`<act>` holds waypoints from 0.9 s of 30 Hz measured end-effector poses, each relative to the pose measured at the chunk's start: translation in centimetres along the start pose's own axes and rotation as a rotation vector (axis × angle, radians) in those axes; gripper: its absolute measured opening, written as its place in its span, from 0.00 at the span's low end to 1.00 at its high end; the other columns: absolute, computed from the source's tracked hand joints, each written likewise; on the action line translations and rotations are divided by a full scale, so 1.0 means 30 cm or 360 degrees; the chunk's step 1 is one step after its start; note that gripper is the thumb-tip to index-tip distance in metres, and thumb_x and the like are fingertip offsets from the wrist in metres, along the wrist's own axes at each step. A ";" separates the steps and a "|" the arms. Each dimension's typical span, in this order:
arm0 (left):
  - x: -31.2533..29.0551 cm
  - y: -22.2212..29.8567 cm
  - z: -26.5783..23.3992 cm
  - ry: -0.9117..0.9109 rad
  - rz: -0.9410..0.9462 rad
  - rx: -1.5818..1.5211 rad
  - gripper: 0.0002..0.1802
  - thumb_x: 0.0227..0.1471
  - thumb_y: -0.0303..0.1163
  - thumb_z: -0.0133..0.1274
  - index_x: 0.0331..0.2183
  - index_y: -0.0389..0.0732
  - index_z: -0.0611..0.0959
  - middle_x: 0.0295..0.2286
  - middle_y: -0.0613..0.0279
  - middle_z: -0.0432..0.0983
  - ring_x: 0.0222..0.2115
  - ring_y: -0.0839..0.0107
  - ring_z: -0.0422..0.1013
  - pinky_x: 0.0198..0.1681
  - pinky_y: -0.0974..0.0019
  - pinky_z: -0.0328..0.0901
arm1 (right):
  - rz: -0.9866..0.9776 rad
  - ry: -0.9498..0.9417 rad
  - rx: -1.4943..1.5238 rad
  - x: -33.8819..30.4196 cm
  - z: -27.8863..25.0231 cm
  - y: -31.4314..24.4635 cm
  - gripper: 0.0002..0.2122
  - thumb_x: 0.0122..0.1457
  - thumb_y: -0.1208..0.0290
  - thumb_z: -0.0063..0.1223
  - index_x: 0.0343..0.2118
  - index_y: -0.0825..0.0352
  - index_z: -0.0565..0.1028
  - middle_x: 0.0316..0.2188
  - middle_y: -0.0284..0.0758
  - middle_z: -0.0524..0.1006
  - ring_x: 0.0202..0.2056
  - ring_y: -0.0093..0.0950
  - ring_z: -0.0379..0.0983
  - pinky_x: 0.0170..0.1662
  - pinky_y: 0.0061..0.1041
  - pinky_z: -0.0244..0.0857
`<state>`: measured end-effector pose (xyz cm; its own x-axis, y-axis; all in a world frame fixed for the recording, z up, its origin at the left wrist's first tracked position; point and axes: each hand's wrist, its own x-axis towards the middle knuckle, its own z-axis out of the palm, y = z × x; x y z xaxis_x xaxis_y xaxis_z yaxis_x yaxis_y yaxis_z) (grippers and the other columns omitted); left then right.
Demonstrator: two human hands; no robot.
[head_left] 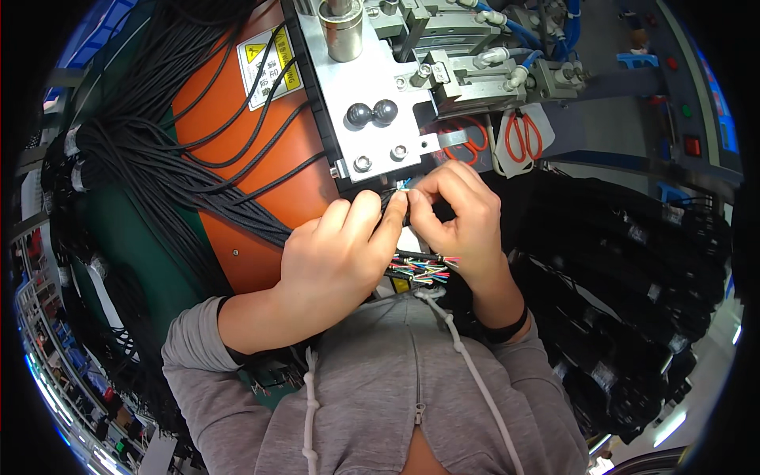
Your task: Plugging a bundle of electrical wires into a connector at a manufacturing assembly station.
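My left hand [336, 249] is closed, with its index finger and thumb pinched at the end of a black cable just below the metal plate of the machine [356, 87]. Facing it, my right hand [461, 212] pinches at the thin coloured wires [404, 184] that fan out of that cable end. The fingertips of both hands nearly meet and partly hide the cable. Below and between the hands lie several more cable ends with bare coloured wires [423, 271], some of them under my left fingers.
Long black cables [158, 158] run in from the left across an orange machine surface [226, 150] with a warning label [269, 67]. Pneumatic cylinders [467, 79] stand at the back. Orange-handled scissors [522, 136] hang behind my right hand. Bundled black cables [625, 277] are stacked at right.
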<state>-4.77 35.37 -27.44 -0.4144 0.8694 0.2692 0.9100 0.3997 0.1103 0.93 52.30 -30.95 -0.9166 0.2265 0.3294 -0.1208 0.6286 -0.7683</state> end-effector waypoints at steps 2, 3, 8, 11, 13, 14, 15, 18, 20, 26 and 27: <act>0.001 0.000 0.001 -0.0026 -0.0020 0.0037 0.23 0.36 0.29 0.53 0.41 0.40 0.81 0.24 0.68 0.62 0.20 0.77 0.60 0.17 0.76 0.55 | -0.0095 0.0073 -0.0018 -0.006 0.012 0.016 0.03 0.44 0.84 0.56 0.21 0.71 0.72 0.20 0.37 0.72 0.23 0.28 0.69 0.29 0.24 0.63; 0.001 -0.003 0.001 -0.0009 -0.0001 0.0047 0.23 0.36 0.29 0.53 0.41 0.40 0.81 0.24 0.68 0.62 0.21 0.77 0.61 0.17 0.76 0.55 | -0.0092 0.0075 -0.0012 -0.009 0.019 0.021 0.03 0.44 0.84 0.56 0.21 0.71 0.72 0.20 0.37 0.72 0.23 0.28 0.69 0.29 0.24 0.63; 0.005 -0.027 0.024 0.0168 0.0060 -0.0017 0.21 0.36 0.28 0.53 0.39 0.40 0.81 0.24 0.69 0.65 0.21 0.77 0.63 0.18 0.76 0.55 | 0.0249 0.0119 0.0387 -0.026 0.049 0.047 0.03 0.47 0.82 0.53 0.22 0.71 0.71 0.21 0.34 0.71 0.24 0.24 0.68 0.30 0.21 0.61; 0.011 -0.030 0.023 0.0202 0.0024 -0.0104 0.20 0.35 0.27 0.54 0.38 0.41 0.82 0.25 0.68 0.67 0.21 0.76 0.65 0.18 0.74 0.57 | 0.0665 0.0038 0.0822 -0.039 0.058 0.057 0.02 0.49 0.81 0.52 0.23 0.71 0.71 0.22 0.32 0.71 0.25 0.21 0.67 0.31 0.19 0.60; 0.018 -0.028 0.017 0.0124 -0.0072 -0.0197 0.20 0.34 0.25 0.55 0.37 0.42 0.82 0.25 0.67 0.71 0.20 0.72 0.68 0.19 0.71 0.61 | 0.0558 0.0071 0.0654 -0.042 0.061 0.061 0.04 0.49 0.80 0.54 0.23 0.71 0.71 0.21 0.33 0.70 0.24 0.21 0.67 0.29 0.20 0.60; 0.020 -0.029 0.015 0.0129 -0.0066 -0.0198 0.20 0.34 0.25 0.55 0.37 0.42 0.82 0.25 0.67 0.71 0.20 0.72 0.68 0.19 0.71 0.61 | 0.0504 0.0088 0.0567 -0.036 0.060 0.057 0.04 0.49 0.79 0.55 0.23 0.71 0.71 0.20 0.34 0.70 0.24 0.22 0.67 0.29 0.20 0.60; 0.018 -0.032 0.012 0.0122 -0.0080 -0.0195 0.18 0.35 0.26 0.55 0.36 0.42 0.82 0.25 0.68 0.70 0.21 0.74 0.68 0.19 0.72 0.60 | 0.0502 0.0094 0.0562 -0.032 0.059 0.051 0.04 0.49 0.79 0.55 0.23 0.71 0.71 0.20 0.34 0.70 0.24 0.22 0.67 0.29 0.20 0.60; 0.003 -0.031 -0.004 0.0112 -0.0101 -0.0197 0.14 0.39 0.28 0.55 0.35 0.41 0.81 0.25 0.70 0.68 0.23 0.78 0.69 0.20 0.74 0.59 | 0.0426 0.0128 0.0484 -0.018 0.062 0.018 0.04 0.53 0.78 0.55 0.25 0.70 0.71 0.23 0.31 0.70 0.26 0.18 0.65 0.33 0.18 0.60; -0.020 -0.018 -0.026 -0.0035 -0.0180 -0.0109 0.14 0.41 0.30 0.56 0.35 0.41 0.81 0.25 0.70 0.69 0.23 0.77 0.69 0.21 0.74 0.60 | 0.0425 0.0152 0.0557 -0.025 0.054 0.036 0.04 0.52 0.78 0.56 0.25 0.70 0.72 0.23 0.31 0.71 0.26 0.19 0.66 0.33 0.19 0.61; -0.019 -0.026 -0.019 -0.0073 -0.0320 -0.0182 0.11 0.44 0.32 0.57 0.34 0.42 0.81 0.24 0.70 0.68 0.23 0.77 0.70 0.22 0.73 0.61 | -0.0555 -0.0237 0.0749 -0.003 -0.015 0.037 0.05 0.46 0.81 0.60 0.27 0.70 0.75 0.25 0.35 0.75 0.28 0.26 0.71 0.33 0.25 0.65; -0.018 -0.033 -0.018 -0.0028 -0.0256 -0.0248 0.12 0.44 0.32 0.58 0.34 0.42 0.82 0.24 0.69 0.69 0.23 0.77 0.70 0.22 0.73 0.61 | -0.0555 -0.0238 0.0751 -0.002 -0.015 0.032 0.05 0.46 0.81 0.60 0.27 0.70 0.75 0.25 0.35 0.75 0.28 0.26 0.71 0.33 0.25 0.65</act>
<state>-5.45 34.34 -27.18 -0.5532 0.8036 0.2196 0.8224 0.4848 0.2976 1.03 53.22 -31.46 -0.8321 -0.0623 0.5511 -0.5484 0.2414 -0.8007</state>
